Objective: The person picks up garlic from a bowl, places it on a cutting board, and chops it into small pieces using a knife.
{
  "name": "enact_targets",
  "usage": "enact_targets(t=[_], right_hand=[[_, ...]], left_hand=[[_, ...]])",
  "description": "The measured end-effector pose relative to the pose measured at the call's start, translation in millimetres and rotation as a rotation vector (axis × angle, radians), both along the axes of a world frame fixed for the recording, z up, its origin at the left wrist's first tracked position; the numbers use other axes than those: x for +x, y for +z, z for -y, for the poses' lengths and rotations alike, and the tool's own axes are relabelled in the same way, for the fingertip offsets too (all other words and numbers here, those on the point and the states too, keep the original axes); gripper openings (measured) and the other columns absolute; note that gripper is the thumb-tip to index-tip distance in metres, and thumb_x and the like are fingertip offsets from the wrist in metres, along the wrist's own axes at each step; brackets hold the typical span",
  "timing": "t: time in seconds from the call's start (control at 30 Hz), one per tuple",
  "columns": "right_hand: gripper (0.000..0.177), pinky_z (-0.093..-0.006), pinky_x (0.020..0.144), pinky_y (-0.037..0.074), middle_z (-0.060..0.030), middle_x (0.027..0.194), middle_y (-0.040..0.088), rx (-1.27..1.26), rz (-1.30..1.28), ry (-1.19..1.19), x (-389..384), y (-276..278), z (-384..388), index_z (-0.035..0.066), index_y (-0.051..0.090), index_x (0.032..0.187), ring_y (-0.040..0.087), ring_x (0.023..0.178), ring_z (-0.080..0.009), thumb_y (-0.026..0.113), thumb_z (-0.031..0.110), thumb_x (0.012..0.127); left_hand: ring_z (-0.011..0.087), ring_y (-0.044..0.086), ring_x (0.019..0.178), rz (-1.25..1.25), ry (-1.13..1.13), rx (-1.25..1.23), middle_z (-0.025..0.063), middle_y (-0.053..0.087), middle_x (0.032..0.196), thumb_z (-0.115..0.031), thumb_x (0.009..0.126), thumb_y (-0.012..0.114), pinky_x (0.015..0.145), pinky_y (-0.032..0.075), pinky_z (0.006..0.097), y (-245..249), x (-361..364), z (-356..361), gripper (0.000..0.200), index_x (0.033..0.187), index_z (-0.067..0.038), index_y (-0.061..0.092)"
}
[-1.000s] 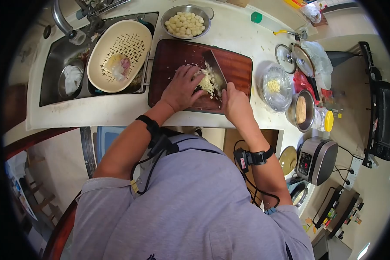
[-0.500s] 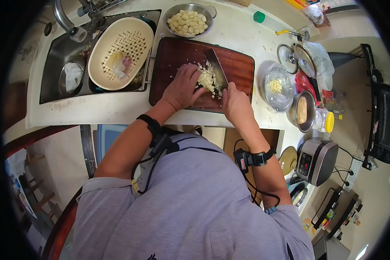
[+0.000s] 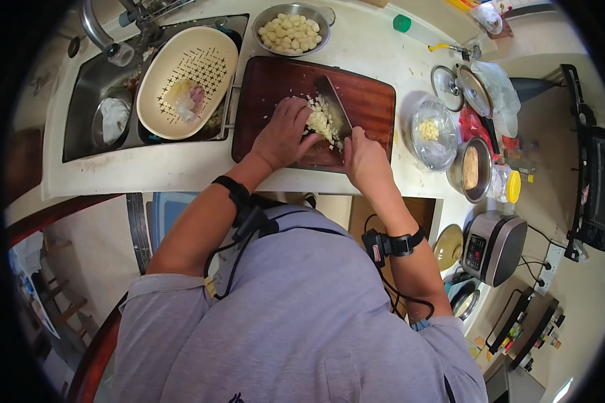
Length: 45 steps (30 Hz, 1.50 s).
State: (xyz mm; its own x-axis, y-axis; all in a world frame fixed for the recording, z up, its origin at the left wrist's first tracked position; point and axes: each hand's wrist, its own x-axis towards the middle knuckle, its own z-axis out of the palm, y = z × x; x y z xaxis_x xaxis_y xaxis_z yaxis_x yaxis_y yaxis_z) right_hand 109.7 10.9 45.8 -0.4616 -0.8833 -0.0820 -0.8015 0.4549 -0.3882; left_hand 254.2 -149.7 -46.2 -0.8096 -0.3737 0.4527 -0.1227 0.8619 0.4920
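My right hand (image 3: 368, 158) is wrapped round the handle of a cleaver (image 3: 334, 103). The broad blade stands on a dark wooden chopping board (image 3: 269, 77), along the right side of a heap of chopped garlic (image 3: 323, 122). On the heap's other side rests my left hand (image 3: 286, 134), its fingers laid forward and the thumb spread away from them. Its fingertips are at the edge of the garlic, and whether a piece lies beneath them is hidden. Small white bits are scattered over the board.
Behind the board stands a metal bowl of peeled garlic cloves (image 3: 289, 33). A cream colander (image 3: 156, 101) sits over the sink (image 3: 81, 148) at left. On the right are a plastic-lined bowl with chopped garlic (image 3: 429, 129), a metal bowl (image 3: 460, 168) and a cooker (image 3: 495, 247).
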Motion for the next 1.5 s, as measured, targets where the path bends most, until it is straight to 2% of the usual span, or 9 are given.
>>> enact_targets(t=[0.07,0.17,0.37,0.53,0.77,0.87,0.93,1.33,1.5], right_hand=[[0.018,-0.0612,0.065,0.053,-0.0329,0.075,0.066,-0.015,0.007,-0.013,0.6,8.6,3.2,-0.001,0.050,0.100,0.066,0.073,-0.0543,0.056,0.015,0.106],[0.018,-0.0610,0.064,0.053,-0.0329,0.074,0.066,0.007,0.030,-0.027,-1.7,-9.0,-3.5,-0.002,0.050,0.100,0.066,0.072,-0.0544,0.056,0.015,0.106],[0.018,-0.0620,0.065,0.052,-0.0328,0.073,0.066,0.007,0.022,-0.008,8.6,15.4,4.1,-0.001,0.050,0.101,0.066,0.073,-0.0549,0.056,0.015,0.106],[0.019,-0.0620,0.065,0.052,-0.0325,0.073,0.066,0.025,0.003,0.022,4.9,1.1,5.6,-0.001,0.050,0.101,0.066,0.072,-0.0548,0.056,0.016,0.106],[0.020,-0.0634,0.069,0.054,-0.0343,0.076,0.067,0.030,0.022,0.008,-2.2,-3.6,-3.7,-0.001,0.053,0.101,0.068,0.075,-0.0550,0.053,0.018,0.107],[0.019,-0.0635,0.070,0.054,-0.0343,0.076,0.067,0.045,0.024,-0.009,0.6,15.5,1.8,-0.001,0.052,0.102,0.068,0.076,-0.0552,0.053,0.018,0.107],[0.019,-0.0634,0.070,0.054,-0.0343,0.077,0.068,0.030,0.026,-0.002,-2.1,-0.8,-0.5,-0.001,0.052,0.102,0.068,0.077,-0.0552,0.053,0.017,0.107],[0.019,-0.0634,0.069,0.054,-0.0341,0.077,0.068,0.027,0.010,-0.016,-8.8,4.9,-5.7,-0.001,0.052,0.102,0.069,0.077,-0.0547,0.053,0.018,0.106],[0.019,-0.0629,0.068,0.055,-0.0336,0.076,0.068,0.034,0.011,-0.014,-7.4,-2.9,-8.0,-0.001,0.052,0.102,0.069,0.077,-0.0544,0.053,0.018,0.107]], left_hand=[[0.0423,0.047,0.132,0.003,0.004,-0.007,0.0206,0.049,0.136,-0.030,0.088,0.080,0.118,0.039,0.0507,1.5,-1.6,1.5,0.061,0.131,0.002,0.052],[0.0424,0.047,0.131,-0.011,0.006,-0.019,0.0210,0.049,0.135,-0.029,0.088,0.080,0.119,0.039,0.0505,1.5,-3.8,3.6,0.060,0.131,0.002,0.052],[0.0425,0.047,0.131,-0.001,0.006,-0.013,0.0213,0.049,0.135,-0.028,0.088,0.080,0.119,0.039,0.0505,-0.5,-1.2,1.6,0.060,0.131,0.003,0.052],[0.0427,0.048,0.131,-0.031,-0.003,0.011,0.0223,0.048,0.137,-0.023,0.088,0.080,0.117,0.040,0.0495,0.1,-0.3,1.6,0.058,0.131,0.003,0.051],[0.0427,0.047,0.130,-0.032,-0.006,-0.013,0.0223,0.048,0.136,-0.028,0.088,0.081,0.118,0.039,0.0506,0.3,-3.3,2.0,0.061,0.131,0.003,0.051],[0.0426,0.047,0.130,-0.028,-0.017,-0.022,0.0216,0.048,0.135,-0.031,0.088,0.082,0.118,0.038,0.0511,0.5,0.2,0.8,0.063,0.131,0.003,0.051],[0.0423,0.047,0.131,-0.015,-0.022,-0.017,0.0222,0.048,0.138,-0.031,0.088,0.083,0.118,0.039,0.0516,0.0,-0.5,2.4,0.066,0.134,0.003,0.050],[0.0427,0.044,0.134,0.035,-0.043,-0.059,0.0205,0.047,0.140,-0.039,0.075,0.091,0.119,0.037,0.0527,7.5,0.4,0.6,0.084,0.135,0.001,0.049],[0.0420,0.045,0.134,0.042,0.007,-0.031,0.0206,0.047,0.139,-0.036,0.081,0.087,0.119,0.038,0.0514,2.3,-1.9,-2.6,0.074,0.132,0.002,0.050]])
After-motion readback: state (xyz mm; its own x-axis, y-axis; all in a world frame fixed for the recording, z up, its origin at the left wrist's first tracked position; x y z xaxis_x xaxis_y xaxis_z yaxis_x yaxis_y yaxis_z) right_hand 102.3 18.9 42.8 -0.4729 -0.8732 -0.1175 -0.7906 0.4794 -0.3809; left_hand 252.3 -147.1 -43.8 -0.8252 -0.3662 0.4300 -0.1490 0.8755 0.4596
